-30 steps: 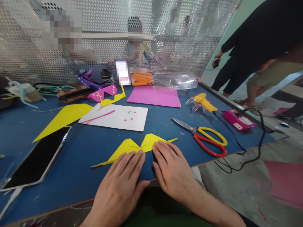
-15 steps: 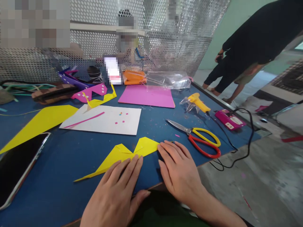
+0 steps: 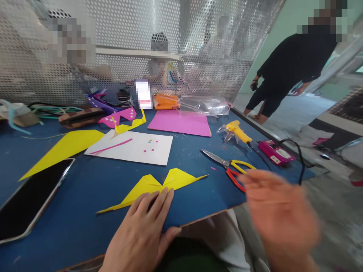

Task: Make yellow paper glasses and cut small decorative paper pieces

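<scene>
In the head view, the right hand (image 3: 280, 211) was blurred, so I cannot tell whether its fingers gripped anything; it hid parts of the red and yellow loops of the steel-bladed scissors (image 3: 217, 158). The left hand (image 3: 138, 230) lay palm down, fingers nearly together and thumb apart, its fingertips covering part of the near edge of a folded yellow paper strip with two peaks (image 3: 181, 179). Left of that hand, the black-screened smartphone (image 3: 36, 200) was cut off by the frame. The strip lay on the blue tabletop (image 3: 70, 223), just ahead of the left hand. Its long axis slanted, one thin tip left of that hand and nearer the body, the other pointing right and away; both peaks pointed away from the fingertips.
</scene>
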Demonstrator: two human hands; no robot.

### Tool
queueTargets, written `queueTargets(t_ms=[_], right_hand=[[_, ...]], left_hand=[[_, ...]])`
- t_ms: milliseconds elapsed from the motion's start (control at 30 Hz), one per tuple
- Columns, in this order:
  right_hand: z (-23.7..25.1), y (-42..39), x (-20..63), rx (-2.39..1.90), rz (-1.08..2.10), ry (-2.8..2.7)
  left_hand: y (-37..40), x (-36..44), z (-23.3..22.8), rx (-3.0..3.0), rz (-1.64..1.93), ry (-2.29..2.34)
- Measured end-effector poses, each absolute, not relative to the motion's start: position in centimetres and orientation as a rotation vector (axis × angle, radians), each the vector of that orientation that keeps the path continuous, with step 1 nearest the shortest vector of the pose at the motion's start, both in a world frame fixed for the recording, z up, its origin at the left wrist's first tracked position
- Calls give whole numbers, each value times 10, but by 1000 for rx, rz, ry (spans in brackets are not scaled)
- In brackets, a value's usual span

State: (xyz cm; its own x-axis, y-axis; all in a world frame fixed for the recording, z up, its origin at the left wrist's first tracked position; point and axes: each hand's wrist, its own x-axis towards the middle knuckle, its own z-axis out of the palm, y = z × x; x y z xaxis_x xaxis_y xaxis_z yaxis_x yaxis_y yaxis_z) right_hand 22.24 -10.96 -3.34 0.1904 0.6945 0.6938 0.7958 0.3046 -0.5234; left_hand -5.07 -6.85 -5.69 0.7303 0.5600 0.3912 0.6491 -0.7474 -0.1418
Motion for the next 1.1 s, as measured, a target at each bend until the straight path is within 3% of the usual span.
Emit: queueTargets(t_ms=[100,200,400,1100], right_hand=[[-28,-109,223,-1327,-255,-1404],[-34,-101,195,-1251,-84,-1842],[-55,-87,148,-1201,-160,-2282],[-57,-85,142,-1268,-165,-2261]], left_hand=[[-71,-48,-56,-2659,-473,-978],[-74,-46,-57,-2650,-515,-990],[-79,-56,-59,-2647,-541,-987],[-85,-147,-57,-2485,-333,-1158]])
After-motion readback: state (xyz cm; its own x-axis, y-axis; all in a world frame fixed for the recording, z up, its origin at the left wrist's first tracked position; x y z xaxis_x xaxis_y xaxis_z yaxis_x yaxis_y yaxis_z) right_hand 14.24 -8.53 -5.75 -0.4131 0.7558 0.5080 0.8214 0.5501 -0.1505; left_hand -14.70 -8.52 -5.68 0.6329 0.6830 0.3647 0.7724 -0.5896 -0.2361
